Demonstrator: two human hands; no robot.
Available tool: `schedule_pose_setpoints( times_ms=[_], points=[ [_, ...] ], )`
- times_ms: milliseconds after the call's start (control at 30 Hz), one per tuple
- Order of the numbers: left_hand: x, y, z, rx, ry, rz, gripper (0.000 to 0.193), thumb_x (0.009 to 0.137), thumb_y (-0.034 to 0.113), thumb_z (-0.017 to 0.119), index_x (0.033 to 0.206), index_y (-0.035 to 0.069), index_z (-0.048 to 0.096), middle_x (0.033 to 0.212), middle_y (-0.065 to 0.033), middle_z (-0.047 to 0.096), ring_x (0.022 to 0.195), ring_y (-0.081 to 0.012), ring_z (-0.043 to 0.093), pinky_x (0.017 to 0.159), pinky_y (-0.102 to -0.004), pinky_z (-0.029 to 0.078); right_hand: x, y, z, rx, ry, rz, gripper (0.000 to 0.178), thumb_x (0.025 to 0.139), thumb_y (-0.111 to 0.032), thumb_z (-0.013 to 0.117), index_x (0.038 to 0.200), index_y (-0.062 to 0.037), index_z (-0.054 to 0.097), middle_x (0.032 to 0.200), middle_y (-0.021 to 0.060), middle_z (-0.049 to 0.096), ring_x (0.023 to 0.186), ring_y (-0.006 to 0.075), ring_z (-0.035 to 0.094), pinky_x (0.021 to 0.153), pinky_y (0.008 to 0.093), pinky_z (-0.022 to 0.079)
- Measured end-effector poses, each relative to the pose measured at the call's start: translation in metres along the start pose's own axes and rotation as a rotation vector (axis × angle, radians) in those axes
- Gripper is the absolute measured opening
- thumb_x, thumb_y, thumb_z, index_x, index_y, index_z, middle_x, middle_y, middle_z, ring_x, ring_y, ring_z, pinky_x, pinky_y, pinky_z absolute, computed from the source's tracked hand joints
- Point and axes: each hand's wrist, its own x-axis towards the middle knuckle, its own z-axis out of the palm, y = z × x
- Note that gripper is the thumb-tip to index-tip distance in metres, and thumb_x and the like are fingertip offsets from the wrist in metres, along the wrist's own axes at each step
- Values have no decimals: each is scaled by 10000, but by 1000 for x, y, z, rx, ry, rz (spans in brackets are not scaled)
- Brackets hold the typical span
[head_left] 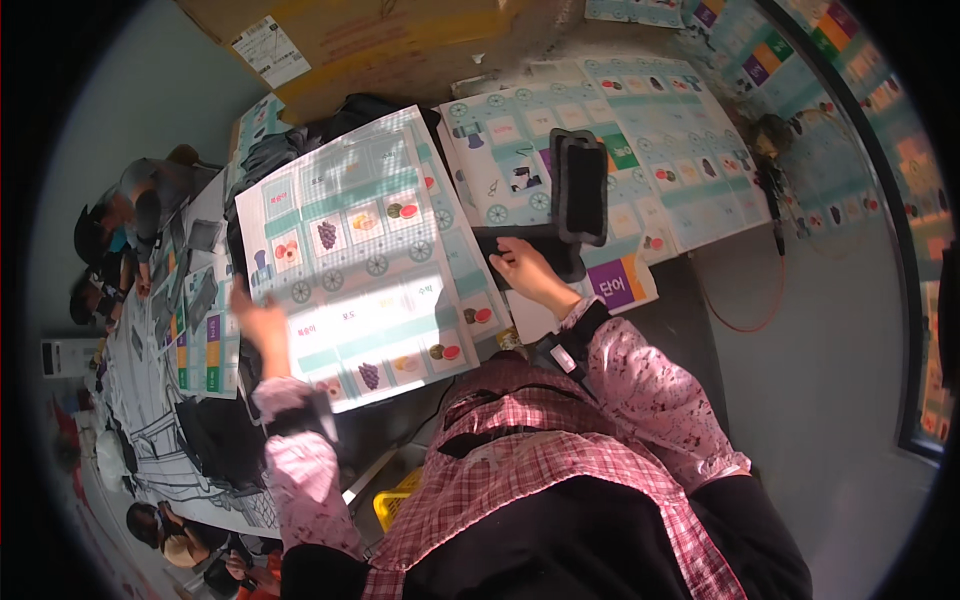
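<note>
A large white-and-teal printed sheet (330,240) with fruit pictures lies tilted before me, partly in bright sunlight. At its left edge is my left hand (262,325), its fingers smeared by motion; whether they grip the sheet cannot be made out. My right hand (530,272) is held beside the sheet's right side, fingers loosely bent and apart, with nothing visible in them. Just beyond it lie dark rectangular pads (580,190), stacked on more printed sheets (690,150). A similar sheet shows partly from under the large one.
A cardboard box (370,50) stands at the back. More printed sheets hang or lean at the right, beside a dark frame (880,200). An orange cable (770,318) hangs off the table's right. Other people (150,200) are at a table on the left. A yellow basket (395,498) is below.
</note>
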Motion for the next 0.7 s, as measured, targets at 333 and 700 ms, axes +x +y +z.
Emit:
schedule_pose_setpoints(
  times_ms=[333,700],
  points=[
    [-142,181,-33,-49,-893,411,884,515,324,783,1240,2,396,1368,-191,255,1286,-339,222,1037,-506,150,85,-47,1,-78,-410,-160,433,848,-319,511,1054,62,501,913,259,578,844,340,577,712,370,447],
    [-67,234,-90,200,-379,220,700,681,216,648,1278,-20,369,1320,-225,357,1189,-383,383,972,-466,308,179,-190,23,109,-310,-379,424,860,-354,449,945,47,560,758,210,588,747,299,590,695,368,445]
  ],
)
